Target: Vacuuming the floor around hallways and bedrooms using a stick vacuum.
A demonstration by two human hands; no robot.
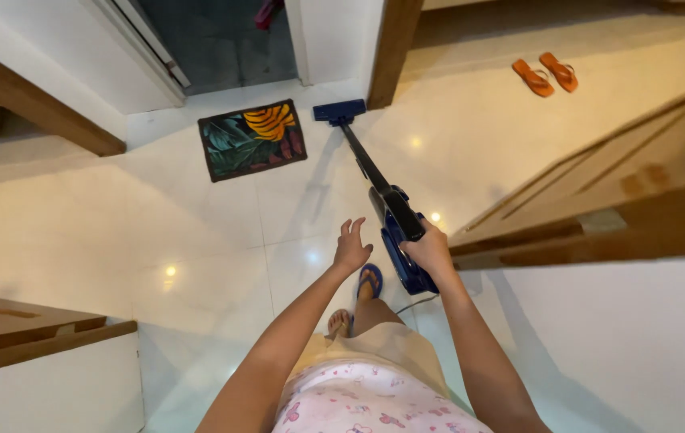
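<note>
A blue stick vacuum [395, 216] is gripped by the right hand [429, 248], its head near the doormat [252, 139]; the left hand [350, 247] is held empty, fingers spread.

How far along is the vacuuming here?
Done: cannot tell; the white floor looks alike everywhere. In hand: the right hand grips the blue stick vacuum, its head beside the leaf-print mat; the left hand hovers open. Left: untouched orange sandals area.
</note>
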